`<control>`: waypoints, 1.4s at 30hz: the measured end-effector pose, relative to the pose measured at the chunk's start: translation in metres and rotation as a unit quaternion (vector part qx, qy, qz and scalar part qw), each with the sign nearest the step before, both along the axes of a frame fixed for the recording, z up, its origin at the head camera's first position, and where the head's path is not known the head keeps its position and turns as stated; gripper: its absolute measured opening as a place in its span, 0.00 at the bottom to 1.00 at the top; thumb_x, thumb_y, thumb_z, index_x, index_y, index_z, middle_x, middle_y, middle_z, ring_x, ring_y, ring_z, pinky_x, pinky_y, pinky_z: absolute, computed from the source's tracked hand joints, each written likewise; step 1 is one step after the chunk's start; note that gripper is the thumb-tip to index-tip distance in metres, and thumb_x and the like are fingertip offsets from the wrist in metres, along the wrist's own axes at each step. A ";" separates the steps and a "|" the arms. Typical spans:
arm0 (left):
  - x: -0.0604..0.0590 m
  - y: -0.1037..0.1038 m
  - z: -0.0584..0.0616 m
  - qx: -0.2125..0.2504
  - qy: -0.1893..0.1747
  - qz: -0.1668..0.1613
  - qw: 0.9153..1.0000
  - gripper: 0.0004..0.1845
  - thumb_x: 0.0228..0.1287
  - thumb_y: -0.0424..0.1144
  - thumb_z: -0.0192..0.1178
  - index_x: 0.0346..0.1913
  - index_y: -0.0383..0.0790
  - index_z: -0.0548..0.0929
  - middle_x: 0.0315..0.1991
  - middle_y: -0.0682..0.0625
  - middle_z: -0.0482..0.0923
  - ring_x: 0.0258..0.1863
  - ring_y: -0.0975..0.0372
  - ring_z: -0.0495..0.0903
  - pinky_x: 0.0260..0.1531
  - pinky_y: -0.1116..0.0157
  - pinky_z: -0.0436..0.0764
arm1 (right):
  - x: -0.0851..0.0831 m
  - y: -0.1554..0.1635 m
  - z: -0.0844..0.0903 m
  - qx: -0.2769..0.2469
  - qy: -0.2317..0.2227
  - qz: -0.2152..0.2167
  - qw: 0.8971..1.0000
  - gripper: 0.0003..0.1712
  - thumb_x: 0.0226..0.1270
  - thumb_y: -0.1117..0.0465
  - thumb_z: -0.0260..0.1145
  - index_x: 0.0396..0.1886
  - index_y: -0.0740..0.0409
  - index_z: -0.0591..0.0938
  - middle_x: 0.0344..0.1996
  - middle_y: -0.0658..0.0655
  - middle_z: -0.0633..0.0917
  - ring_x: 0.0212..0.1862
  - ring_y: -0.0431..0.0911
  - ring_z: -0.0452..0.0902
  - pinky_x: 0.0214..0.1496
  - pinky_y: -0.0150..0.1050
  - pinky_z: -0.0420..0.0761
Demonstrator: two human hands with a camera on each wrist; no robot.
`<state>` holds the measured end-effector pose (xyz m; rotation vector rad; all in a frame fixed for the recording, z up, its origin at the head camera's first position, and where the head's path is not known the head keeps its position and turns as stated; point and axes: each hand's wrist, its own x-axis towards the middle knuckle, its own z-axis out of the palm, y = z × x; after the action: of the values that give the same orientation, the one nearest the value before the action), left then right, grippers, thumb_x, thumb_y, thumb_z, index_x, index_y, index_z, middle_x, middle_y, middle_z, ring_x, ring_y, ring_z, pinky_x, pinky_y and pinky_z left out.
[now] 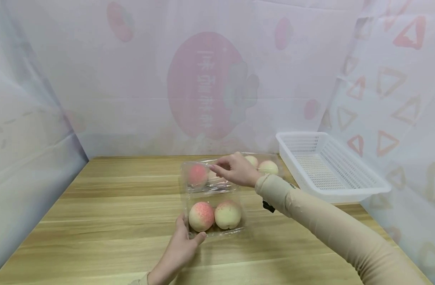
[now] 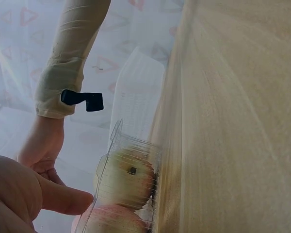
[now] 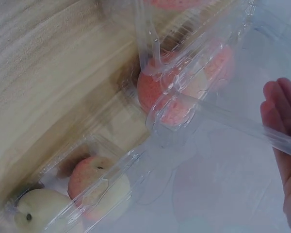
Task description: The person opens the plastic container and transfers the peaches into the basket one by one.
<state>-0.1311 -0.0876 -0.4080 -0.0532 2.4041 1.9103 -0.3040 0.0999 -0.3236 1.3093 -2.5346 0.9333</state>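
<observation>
A clear plastic clamshell box (image 1: 217, 234) with two pink-and-cream peaches (image 1: 228, 215) sits in the middle of the wooden table, its lid (image 1: 210, 191) raised at the back. At the box's near left corner, my left hand (image 1: 179, 243) grips the wall, thumb (image 2: 68, 198) at the front rim. My right hand (image 1: 236, 169) reaches across and pinches the lid's edge; the right wrist view has a clear plastic strip running into that hand (image 3: 286, 121). Behind the lid, a red peach (image 1: 197, 175) shows through the plastic.
More peaches (image 1: 268, 167) lie in clear packaging behind my right hand. A white slatted basket (image 1: 345, 194) stands at the back right of the table (image 1: 107, 221). Printed cloth walls (image 1: 139, 99) enclose the back and both sides.
</observation>
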 end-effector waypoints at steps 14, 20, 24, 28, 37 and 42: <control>0.002 0.004 0.000 -0.008 0.001 -0.007 1.000 0.50 0.65 0.29 0.61 0.72 0.19 0.31 0.72 0.22 0.43 0.72 0.37 0.44 0.68 0.42 0.46 | -0.001 0.012 0.000 -0.010 0.049 -0.150 0.987 0.34 0.66 0.35 0.62 0.53 0.59 0.81 0.49 0.56 0.84 0.51 0.49 0.79 0.54 0.45 0.79; 0.003 0.005 0.001 -0.008 0.007 -0.004 1.000 0.50 0.65 0.29 0.61 0.71 0.18 0.32 0.71 0.22 0.44 0.72 0.37 0.45 0.68 0.42 0.46 | 0.003 0.022 0.008 -0.056 0.016 -0.161 0.985 0.43 0.66 0.35 0.62 0.69 0.60 0.68 0.65 0.59 0.72 0.67 0.53 0.64 0.68 0.51 0.66; 0.004 0.004 0.001 -0.009 0.010 -0.003 1.000 0.51 0.65 0.29 0.61 0.71 0.17 0.31 0.71 0.22 0.44 0.72 0.37 0.45 0.68 0.42 0.46 | 0.010 0.031 0.013 -0.104 0.020 -0.172 0.979 0.42 0.65 0.39 0.66 0.69 0.59 0.68 0.66 0.58 0.70 0.67 0.53 0.63 0.68 0.50 0.66; 0.004 0.004 0.001 -0.012 0.004 -0.002 1.000 0.51 0.65 0.30 0.61 0.71 0.18 0.30 0.72 0.22 0.44 0.72 0.37 0.45 0.68 0.41 0.47 | 0.019 0.037 0.014 -0.140 0.018 -0.177 0.974 0.38 0.64 0.41 0.68 0.66 0.57 0.72 0.63 0.55 0.73 0.61 0.52 0.70 0.63 0.48 0.72; 0.003 0.003 -0.001 -0.005 0.001 -0.005 1.000 0.51 0.66 0.30 0.61 0.71 0.19 0.30 0.72 0.23 0.44 0.72 0.37 0.45 0.68 0.42 0.48 | 0.040 0.045 0.005 -0.191 -0.059 -0.161 0.967 0.33 0.62 0.44 0.71 0.61 0.56 0.76 0.57 0.53 0.77 0.58 0.50 0.74 0.59 0.46 0.76; 0.002 0.002 -0.001 -0.006 -0.001 -0.008 1.000 0.51 0.66 0.30 0.61 0.71 0.19 0.31 0.72 0.22 0.44 0.72 0.37 0.44 0.68 0.42 0.48 | 0.046 0.049 -0.002 -0.205 -0.104 -0.148 0.962 0.34 0.60 0.45 0.73 0.61 0.55 0.76 0.58 0.52 0.77 0.60 0.50 0.73 0.59 0.46 0.78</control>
<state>-0.1287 -0.0852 -0.4094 -0.0367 2.4068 1.8875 -0.2581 0.1488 -0.3260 0.7244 -2.3989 1.4828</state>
